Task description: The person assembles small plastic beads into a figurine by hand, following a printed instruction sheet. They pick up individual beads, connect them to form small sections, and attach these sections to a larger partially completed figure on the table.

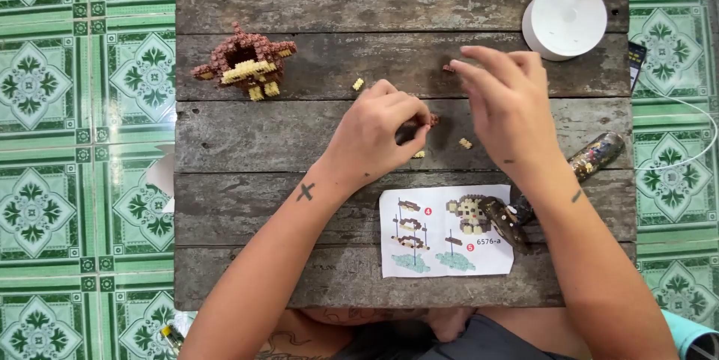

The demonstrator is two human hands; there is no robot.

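Observation:
My left hand [378, 132] rests on the wooden table [299, 210], its fingers pinched on a small brown brick piece [433, 119]. My right hand [505, 105] hovers just to the right, fingers spread, its fingertips close to a tiny brown brick [448, 69]. Loose yellow bricks [359, 84] lie around the hands, one [466, 143] under the right palm's edge. A partly built brown and yellow brick model [246, 64] stands at the far left of the table. A printed instruction sheet [446, 230] lies near the front edge.
A white round lamp base [563, 19] with a cord stands at the back right. A clear tube of small pieces [595, 156] lies at the right, a dark object [505, 219] on the sheet's corner. Green patterned floor tiles [82, 143] surround the table.

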